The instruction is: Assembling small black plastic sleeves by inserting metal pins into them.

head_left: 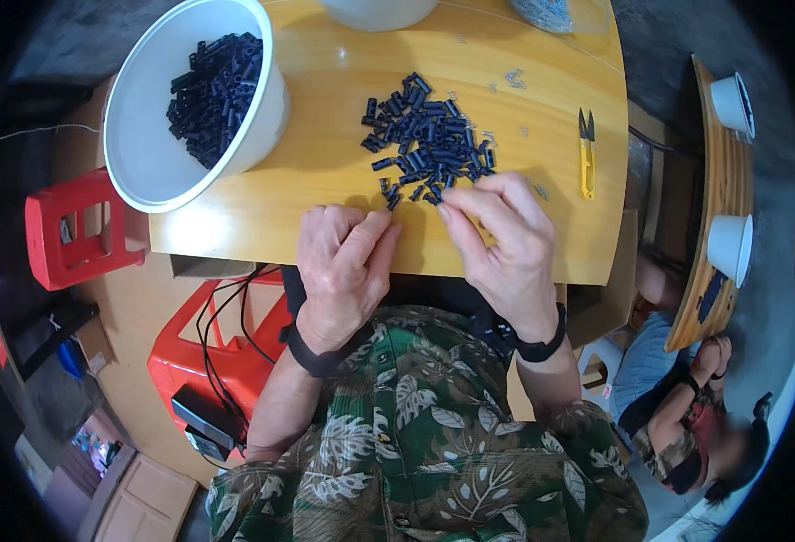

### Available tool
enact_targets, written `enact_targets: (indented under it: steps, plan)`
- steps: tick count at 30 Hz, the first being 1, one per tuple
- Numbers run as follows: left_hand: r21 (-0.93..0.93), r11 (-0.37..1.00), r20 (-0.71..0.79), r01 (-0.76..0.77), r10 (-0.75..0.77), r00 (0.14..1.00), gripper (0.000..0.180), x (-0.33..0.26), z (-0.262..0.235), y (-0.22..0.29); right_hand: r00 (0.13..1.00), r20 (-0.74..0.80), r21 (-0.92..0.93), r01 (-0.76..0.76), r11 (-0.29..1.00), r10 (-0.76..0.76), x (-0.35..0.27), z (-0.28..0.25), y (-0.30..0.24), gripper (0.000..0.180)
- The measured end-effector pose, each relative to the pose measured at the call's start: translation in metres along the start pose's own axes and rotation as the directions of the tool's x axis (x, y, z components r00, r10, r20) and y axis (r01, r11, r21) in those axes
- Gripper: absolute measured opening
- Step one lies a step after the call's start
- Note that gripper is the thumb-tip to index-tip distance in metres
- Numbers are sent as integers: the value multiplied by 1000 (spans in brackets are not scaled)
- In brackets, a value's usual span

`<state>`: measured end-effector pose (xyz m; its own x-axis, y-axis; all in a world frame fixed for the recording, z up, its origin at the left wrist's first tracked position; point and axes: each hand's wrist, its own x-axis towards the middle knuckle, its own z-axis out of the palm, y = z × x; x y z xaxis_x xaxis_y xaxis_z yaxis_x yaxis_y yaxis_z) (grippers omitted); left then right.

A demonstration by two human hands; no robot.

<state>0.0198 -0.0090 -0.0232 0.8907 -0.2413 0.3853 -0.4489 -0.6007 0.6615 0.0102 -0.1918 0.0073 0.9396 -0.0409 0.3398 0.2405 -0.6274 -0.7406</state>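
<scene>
A loose heap of small black plastic tube-shaped parts lies on the yellow wooden table, directly beyond my hands. My left hand is closed, its thumb and index fingertips pinching a black plastic part at the heap's near left edge. Between the thumb and index finger of my right hand is another black plastic part; the fingertips partly cover it. Small silvery metal pieces are scattered to the right of the heap.
A white tub holding many black parts stands at the left. Yellow-handled thread snips lie at the right, with a plastic bag farther back. Red stools and cables are on the left. Another person sits at a side table.
</scene>
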Motion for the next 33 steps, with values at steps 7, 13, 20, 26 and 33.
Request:
enact_targets:
  steps: [7,13,20,26,33]
  plan:
    - [-60,998,-47,8,-11,999,26,-6,3,-6,992,81,-148,111,983,-99,20,26,2,8]
    - [-62,998,-13,0,0,1000,26,-5,1,-6,975,180,-231,174,957,-133,25,31,5,6]
    - [-20,1000,-14,-20,20,1000,25,2,3,-1,950,282,-308,221,925,-133,32,30,3,7]
    - [-21,1000,-11,-11,11,1000,23,1,2,-2,982,186,-54,40,998,-30,26,17,-4,10]
    - [-204,974,37,97,-92,995,21,-6,-22,15,856,441,757,-515,401,269,-19,-16,-8,13]
